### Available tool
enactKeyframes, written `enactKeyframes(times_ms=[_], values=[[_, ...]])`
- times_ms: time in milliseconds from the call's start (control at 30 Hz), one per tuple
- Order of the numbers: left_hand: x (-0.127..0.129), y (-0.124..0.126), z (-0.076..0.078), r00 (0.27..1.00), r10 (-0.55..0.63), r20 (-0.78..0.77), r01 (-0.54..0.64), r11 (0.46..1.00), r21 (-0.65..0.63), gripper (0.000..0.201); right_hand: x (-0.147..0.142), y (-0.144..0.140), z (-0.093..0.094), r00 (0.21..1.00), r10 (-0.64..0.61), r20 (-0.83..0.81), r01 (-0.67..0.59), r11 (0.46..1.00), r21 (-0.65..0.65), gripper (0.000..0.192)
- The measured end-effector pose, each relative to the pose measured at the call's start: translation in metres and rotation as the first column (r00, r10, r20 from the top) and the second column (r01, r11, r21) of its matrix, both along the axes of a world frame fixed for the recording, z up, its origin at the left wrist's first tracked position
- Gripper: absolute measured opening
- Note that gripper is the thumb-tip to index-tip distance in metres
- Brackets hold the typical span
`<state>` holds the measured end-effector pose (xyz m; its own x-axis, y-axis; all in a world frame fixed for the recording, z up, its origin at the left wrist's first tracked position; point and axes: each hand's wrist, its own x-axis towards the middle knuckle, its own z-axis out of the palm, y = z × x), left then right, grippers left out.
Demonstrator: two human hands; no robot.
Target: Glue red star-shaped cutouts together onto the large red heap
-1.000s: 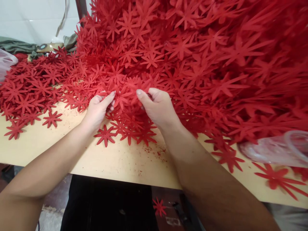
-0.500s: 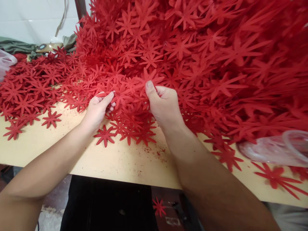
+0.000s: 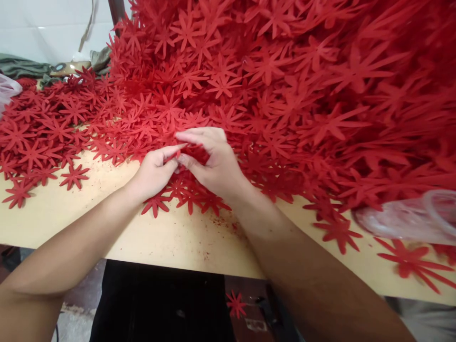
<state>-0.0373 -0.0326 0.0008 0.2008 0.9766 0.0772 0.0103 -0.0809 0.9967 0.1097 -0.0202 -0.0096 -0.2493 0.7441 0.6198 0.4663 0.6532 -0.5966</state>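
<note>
My left hand (image 3: pixel 155 172) is closed in a pinch on a red flower-shaped cutout (image 3: pixel 178 154). Only slivers of that piece show between the fingers. Right against it is my right hand (image 3: pixel 220 164), its fingers stretched over the piece and its thumb apart below, by the left fingertips. Whether the right fingers press on the cutout is hard to see. Beneath both hands lie more loose red flower cutouts (image 3: pixel 190 199) with long narrow petals. Behind them rises a tall heap of the same red cutouts (image 3: pixel 221 71).
A lower pile of red cutouts (image 3: pixel 35 128) spreads over the pale tabletop (image 3: pixel 149 242) on the left. Clear plastic (image 3: pixel 399 221) lies at the right. Dark green cloth (image 3: pixel 24 66) sits at the back left. One red cutout (image 3: pixel 235 304) is below the table edge.
My right hand has moved left, from apart to meeting my left hand, and its fingers have straightened out of a pinch. My left hand has shifted slightly right and down.
</note>
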Motion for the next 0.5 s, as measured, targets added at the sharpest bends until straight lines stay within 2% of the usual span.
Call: enactKeyframes(times_ms=[67, 133, 300, 367, 500], values=[[0.000, 0.000, 0.000, 0.998, -0.027, -0.050, 0.028, 1.000, 0.009, 0.017, -0.004, -0.001, -0.002, 0.996, 0.065, -0.062, -0.069, 0.995, -0.068, 0.015], [-0.001, 0.000, 0.000, 0.995, -0.035, -0.095, 0.037, 0.999, 0.018, 0.019, -0.005, 0.000, -0.003, 0.987, 0.071, -0.147, -0.088, 0.990, -0.106, 0.012], [-0.004, 0.003, 0.000, 0.995, 0.054, -0.089, -0.054, 0.999, 0.010, 0.010, 0.002, 0.009, -0.001, 0.925, -0.143, -0.353, 0.076, 0.978, -0.195, 0.025], [-0.007, 0.005, -0.001, 0.994, 0.101, -0.052, -0.099, 0.994, 0.035, 0.017, 0.005, 0.012, 0.001, 0.900, -0.214, -0.381, 0.129, 0.963, -0.236, 0.034], [-0.010, 0.007, -0.002, 0.989, 0.141, -0.049, -0.135, 0.984, 0.119, 0.026, 0.005, 0.010, 0.007, 0.887, -0.239, -0.395, 0.110, 0.941, -0.322, 0.045]])
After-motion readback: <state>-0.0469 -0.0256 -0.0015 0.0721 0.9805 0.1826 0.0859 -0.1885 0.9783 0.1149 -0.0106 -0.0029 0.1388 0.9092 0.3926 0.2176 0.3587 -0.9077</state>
